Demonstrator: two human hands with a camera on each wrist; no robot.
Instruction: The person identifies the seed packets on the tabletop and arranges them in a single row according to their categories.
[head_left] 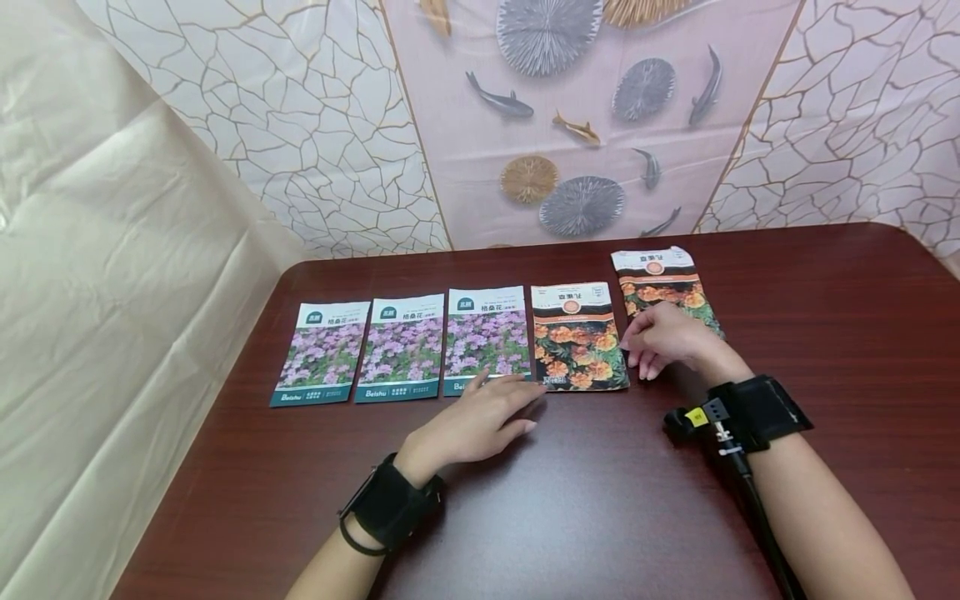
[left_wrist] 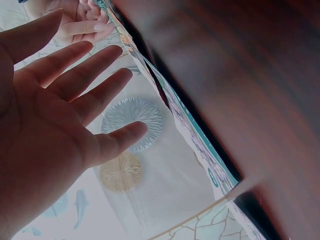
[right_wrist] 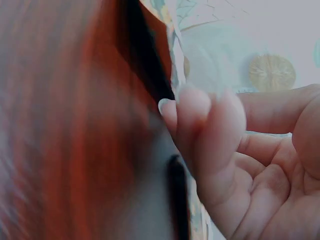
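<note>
Three purple-flower seed packets [head_left: 323,354] [head_left: 401,348] [head_left: 487,337] lie flat in a row. Right of them lies a marigold seed packet [head_left: 577,342] with an orange band. My left hand [head_left: 476,421] has its fingers extended over the third purple packet's lower edge, reaching the marigold packet's lower left corner; in the left wrist view its fingers [left_wrist: 107,92] are spread and hold nothing. Bent fingers of my right hand [head_left: 667,340] meet the marigold packet's right edge; whether they pinch it is hidden. Partly behind this hand is a second marigold packet [head_left: 660,279], tilted.
The dark red table [head_left: 592,500] has a glossy surface. A patterned sheet [head_left: 322,125] stands behind its far edge, and a pale cloth [head_left: 127,292] hangs on the left. A cable [head_left: 757,500] runs along my right forearm from the wrist camera.
</note>
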